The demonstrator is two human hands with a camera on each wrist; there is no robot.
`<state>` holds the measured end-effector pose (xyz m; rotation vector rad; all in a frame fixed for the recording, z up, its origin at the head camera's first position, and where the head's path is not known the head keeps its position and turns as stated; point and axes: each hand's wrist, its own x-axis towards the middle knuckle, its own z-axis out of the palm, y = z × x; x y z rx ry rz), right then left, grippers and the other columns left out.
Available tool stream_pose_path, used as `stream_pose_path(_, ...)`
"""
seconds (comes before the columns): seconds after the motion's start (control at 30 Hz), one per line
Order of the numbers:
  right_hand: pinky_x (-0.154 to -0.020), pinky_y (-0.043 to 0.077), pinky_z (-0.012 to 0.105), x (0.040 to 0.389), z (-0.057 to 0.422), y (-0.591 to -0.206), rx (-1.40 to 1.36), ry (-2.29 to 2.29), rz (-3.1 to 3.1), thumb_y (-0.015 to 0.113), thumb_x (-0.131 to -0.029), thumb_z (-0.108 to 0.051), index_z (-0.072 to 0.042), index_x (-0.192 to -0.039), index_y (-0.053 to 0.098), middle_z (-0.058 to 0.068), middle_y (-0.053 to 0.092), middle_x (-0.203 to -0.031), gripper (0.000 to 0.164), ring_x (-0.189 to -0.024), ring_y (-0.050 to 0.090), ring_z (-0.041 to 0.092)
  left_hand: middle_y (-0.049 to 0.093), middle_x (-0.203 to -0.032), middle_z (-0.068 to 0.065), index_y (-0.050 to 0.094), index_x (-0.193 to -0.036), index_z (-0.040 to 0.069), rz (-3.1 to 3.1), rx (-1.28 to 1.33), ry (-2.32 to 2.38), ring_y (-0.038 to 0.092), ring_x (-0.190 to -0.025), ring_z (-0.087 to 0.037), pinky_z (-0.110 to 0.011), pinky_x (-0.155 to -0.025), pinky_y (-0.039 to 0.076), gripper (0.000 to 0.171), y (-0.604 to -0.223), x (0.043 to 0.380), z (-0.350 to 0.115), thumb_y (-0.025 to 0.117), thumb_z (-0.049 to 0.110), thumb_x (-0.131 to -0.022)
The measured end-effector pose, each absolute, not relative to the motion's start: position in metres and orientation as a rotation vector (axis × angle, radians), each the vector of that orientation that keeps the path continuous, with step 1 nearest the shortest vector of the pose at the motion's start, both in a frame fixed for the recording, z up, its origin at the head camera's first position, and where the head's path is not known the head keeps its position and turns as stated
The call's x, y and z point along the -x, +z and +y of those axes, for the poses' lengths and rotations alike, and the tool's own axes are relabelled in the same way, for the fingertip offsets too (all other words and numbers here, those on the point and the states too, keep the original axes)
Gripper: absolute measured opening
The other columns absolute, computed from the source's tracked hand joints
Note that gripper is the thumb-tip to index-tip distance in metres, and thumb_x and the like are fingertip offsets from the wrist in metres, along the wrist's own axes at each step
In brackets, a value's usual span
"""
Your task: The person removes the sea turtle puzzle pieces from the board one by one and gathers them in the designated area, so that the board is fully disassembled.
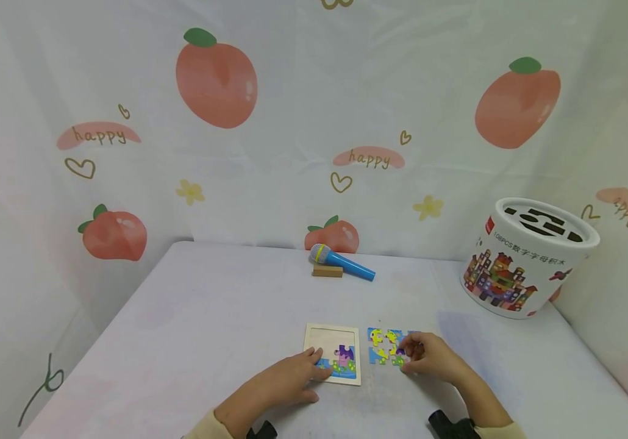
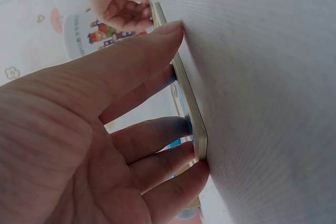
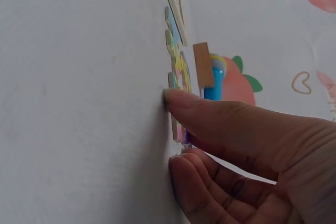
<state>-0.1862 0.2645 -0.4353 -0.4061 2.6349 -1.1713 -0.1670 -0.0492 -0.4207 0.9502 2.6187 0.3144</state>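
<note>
A wooden puzzle tray [image 1: 331, 327] lies on the table, with several joined purple, green and blue pieces [image 1: 343, 363] in its lower right part. My left hand [image 1: 294, 377] rests at its lower left corner. The fingers stay fairly straight and spread; in the left wrist view the thumb [image 2: 170, 32] lies along the tray's edge [image 2: 194, 111]. Right of the tray lie loose jigsaw pieces [image 1: 378, 336] in blue and yellow. Curled over their right end, my right hand [image 1: 429, 356] pinches a puzzle piece [image 3: 178, 131] between thumb and fingers, its far side hidden.
Near the back edge, a blue toy microphone [image 1: 349, 266] lies behind a small wooden block [image 1: 327, 272]. A large white bucket [image 1: 517, 274] with a slotted lid stands at the back right. A printed cloth [image 1: 292, 183] hangs behind the table.
</note>
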Motion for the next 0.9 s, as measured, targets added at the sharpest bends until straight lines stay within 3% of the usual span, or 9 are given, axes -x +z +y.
stream_pose_path(0.9, -0.057, 0.045, 0.021, 0.1846, 0.2659, -0.4287, 0.400, -1.120, 2.649, 0.081, -0.070, -0.016, 0.002, -0.090, 0.061, 0.004, 0.057, -0.078, 0.033, -0.066, 0.050, 0.010, 0.046, -0.143, -0.005, 0.059, -0.126, 0.030, 2.623, -0.913, 0.313, 0.041, -0.134, -0.024, -0.041, -0.104, 0.041, 0.048, -0.4202, 0.1687, -0.0466, 0.071, 0.032, -0.080)
